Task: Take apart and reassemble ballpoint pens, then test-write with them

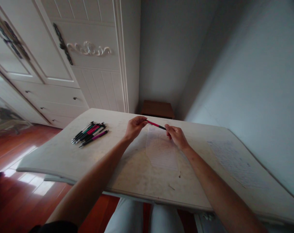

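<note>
A red and black pen (156,125) is stretched between my two hands above the far half of the table. My left hand (135,127) pinches its left end, and my right hand (175,134) grips the black end on the right. Beneath the pen lies a sheet of paper (161,150) covered in faint reddish writing. Off to the left, a loose pile of pens (90,132) in black, green, red and purple rests on the table.
The white table (127,181) has a worn, stained top. Another written sheet (234,165) lies at its right side, near the grey wall (258,81). Two small dark marks or scraps are near the front edge. A white wardrobe (93,84) and a brown box-like piece (158,109) stand behind.
</note>
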`<state>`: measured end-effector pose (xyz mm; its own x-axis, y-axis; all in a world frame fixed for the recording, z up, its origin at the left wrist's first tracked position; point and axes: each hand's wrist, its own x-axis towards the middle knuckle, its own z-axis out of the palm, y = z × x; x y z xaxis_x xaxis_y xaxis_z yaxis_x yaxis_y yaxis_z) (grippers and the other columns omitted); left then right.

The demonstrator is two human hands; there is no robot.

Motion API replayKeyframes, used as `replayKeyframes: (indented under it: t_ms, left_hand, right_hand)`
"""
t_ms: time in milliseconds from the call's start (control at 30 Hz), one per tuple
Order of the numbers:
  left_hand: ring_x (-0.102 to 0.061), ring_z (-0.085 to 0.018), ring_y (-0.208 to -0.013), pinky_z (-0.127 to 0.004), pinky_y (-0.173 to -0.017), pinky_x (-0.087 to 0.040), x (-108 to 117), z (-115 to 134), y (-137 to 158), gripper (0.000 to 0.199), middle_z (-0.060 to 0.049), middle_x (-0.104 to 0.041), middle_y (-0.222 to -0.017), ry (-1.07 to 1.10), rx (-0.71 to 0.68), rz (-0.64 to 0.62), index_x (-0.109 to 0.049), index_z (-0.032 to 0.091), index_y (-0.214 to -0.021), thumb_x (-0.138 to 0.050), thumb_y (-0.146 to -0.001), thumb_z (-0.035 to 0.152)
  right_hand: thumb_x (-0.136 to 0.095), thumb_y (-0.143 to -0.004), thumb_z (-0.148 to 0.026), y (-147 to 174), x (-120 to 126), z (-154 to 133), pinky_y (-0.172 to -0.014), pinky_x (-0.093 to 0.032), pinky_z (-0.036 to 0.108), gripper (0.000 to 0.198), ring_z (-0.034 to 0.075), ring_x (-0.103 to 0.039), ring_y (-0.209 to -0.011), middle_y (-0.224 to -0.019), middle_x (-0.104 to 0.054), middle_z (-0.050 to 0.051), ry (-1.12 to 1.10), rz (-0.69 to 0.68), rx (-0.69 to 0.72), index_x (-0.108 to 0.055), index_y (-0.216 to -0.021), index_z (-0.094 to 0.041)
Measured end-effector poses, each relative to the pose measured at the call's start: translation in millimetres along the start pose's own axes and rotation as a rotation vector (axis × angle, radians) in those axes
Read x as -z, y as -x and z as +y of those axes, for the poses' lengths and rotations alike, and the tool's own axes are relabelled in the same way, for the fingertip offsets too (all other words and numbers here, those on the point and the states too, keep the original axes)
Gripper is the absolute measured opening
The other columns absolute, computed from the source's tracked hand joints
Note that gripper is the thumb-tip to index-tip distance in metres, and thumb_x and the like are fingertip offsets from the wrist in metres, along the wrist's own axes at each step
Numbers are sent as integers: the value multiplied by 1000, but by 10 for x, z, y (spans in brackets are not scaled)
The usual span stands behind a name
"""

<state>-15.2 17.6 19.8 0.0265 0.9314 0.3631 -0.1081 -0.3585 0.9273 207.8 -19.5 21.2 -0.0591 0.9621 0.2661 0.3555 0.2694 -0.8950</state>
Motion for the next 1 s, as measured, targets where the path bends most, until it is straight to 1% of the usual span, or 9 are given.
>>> replayKeyframes:
  t_ms: [200, 333, 467, 567, 733, 800, 867, 933, 1000]
  left_hand:
    - [-59, -12, -67, -24, -60, -45, -21, 70, 8, 36, -2, -66, -73, 49, 47, 48, -69, 15, -93, -78, -67, 37]
    - [-58, -11, -67, -23, -57, -43, -19, 76, -19, 34, -2, -67, -77, 123, 96, 87, -70, 16, -92, -78, -65, 35]
    - [-57, -10, -65, -21, -55, -41, 36, 85, -71, 29, -2, -66, -78, 309, 234, 136, -68, 17, -89, -76, -65, 31]
    - [-56, -10, -62, -21, -53, -41, 120, 81, -118, 18, -1, -63, -73, 478, 347, 198, -66, 17, -86, -69, -71, 28]
    - [-58, -10, -58, -23, -57, -46, 250, 93, -159, 9, 1, -57, -63, 683, 394, 257, -57, 19, -79, -64, -80, 26]
    - [-50, -7, -48, -18, -47, -40, 269, 129, -152, 11, 3, -53, -59, 762, 414, 268, -55, 19, -78, -62, -84, 24]
    - [-36, -4, -38, -15, -36, -27, 268, 177, -134, 13, 5, -46, -54, 851, 448, 265, -54, 18, -77, -56, -89, 24]
    - [-26, -3, -34, -15, -32, -17, 260, 224, -113, 17, 7, -40, -51, 945, 481, 251, -54, 17, -78, -47, -92, 23]
    - [-25, -4, -33, -16, -31, -15, 253, 256, -94, 20, 7, -37, -50, 1020, 495, 229, -55, 16, -78, -42, -93, 21]
  right_hand:
    - [-51, -81, -74, -8, -34, 64, -56, -45, 27, 59, 15, -57, -56, -61, -62, 4, -23, -100, 26, -62, -64, -18]
    - [-52, -82, -71, -1, -51, 65, -62, -48, 29, 56, 18, -61, -64, -68, -66, 6, -17, -116, 86, -65, -70, -18]
    - [-51, -85, -69, -5, -35, 69, -65, -48, 30, 54, 18, -61, -67, -70, -66, 6, -25, -35, 111, -65, -72, -19]
    - [-50, -84, -70, -15, -22, 86, -66, -49, 30, 55, 19, -62, -67, -70, -66, 6, -24, -1, 96, -65, -72, -19]
    - [-52, -82, -72, -11, -26, 99, -65, -50, 30, 56, 18, -62, -66, -68, -66, 7, -33, -16, 66, -65, -71, -18]
    - [-52, -82, -72, -5, -27, 99, -65, -49, 30, 56, 18, -62, -65, -68, -66, 6, -33, -23, 67, -65, -71, -18]
    - [-52, -82, -71, -3, -25, 101, -64, -49, 30, 56, 18, -62, -65, -68, -66, 6, -29, -30, 68, -65, -71, -18]
    - [-52, -83, -71, -4, -20, 106, -64, -49, 30, 56, 17, -61, -65, -68, -65, 6, -19, -35, 69, -64, -71, -18]
    - [-52, -83, -71, -6, -15, 114, -64, -49, 29, 56, 17, -61, -65, -68, -65, 6, -10, -42, 70, -64, -71, -18]
